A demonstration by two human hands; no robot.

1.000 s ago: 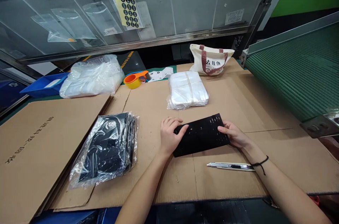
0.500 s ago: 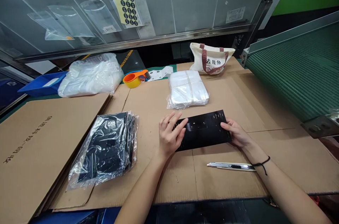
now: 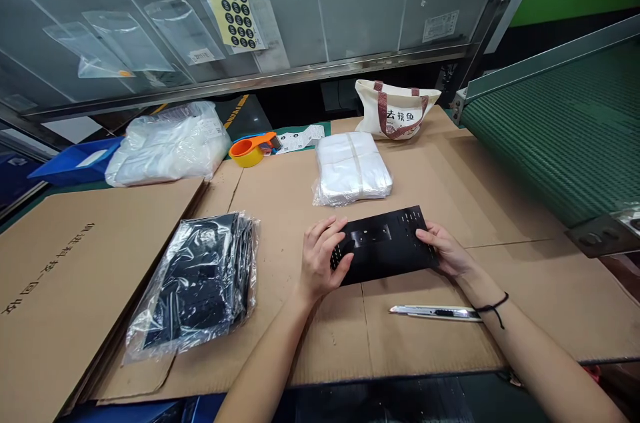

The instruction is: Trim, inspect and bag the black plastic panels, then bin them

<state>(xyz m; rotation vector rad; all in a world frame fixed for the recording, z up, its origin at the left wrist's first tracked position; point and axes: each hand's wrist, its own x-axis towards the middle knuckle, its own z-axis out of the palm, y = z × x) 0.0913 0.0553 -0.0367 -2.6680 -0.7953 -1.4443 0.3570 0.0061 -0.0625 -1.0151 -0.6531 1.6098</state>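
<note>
A flat black rectangular panel (image 3: 383, 253) with small slots near both ends is held slightly tilted over the cardboard. My right hand (image 3: 447, 249) grips its right end, thumb on top and the fingers hidden beneath. At the left end, my left hand (image 3: 323, 259) is closed around the edge, thumb on the face and fingers along the far corner. A utility knife (image 3: 435, 312) lies below the panel, close to my right wrist. To the left sits a clear plastic bag of black panels (image 3: 200, 283). Beyond the panel is a banded stack of clear plastic bags (image 3: 353, 168).
Stacked cardboard (image 3: 75, 263) lies at the left. Along the back are a blue tray (image 3: 75, 163), a plastic-wrapped bundle (image 3: 167, 146), an orange-yellow tape dispenser (image 3: 249, 149) and a cloth bag (image 3: 397, 113). A green conveyor belt (image 3: 560, 123) borders the right side.
My left fingers have drawn back from the panel's face to its left edge, so the slots there show more. My right hand keeps its hold; the view has shifted slightly.
</note>
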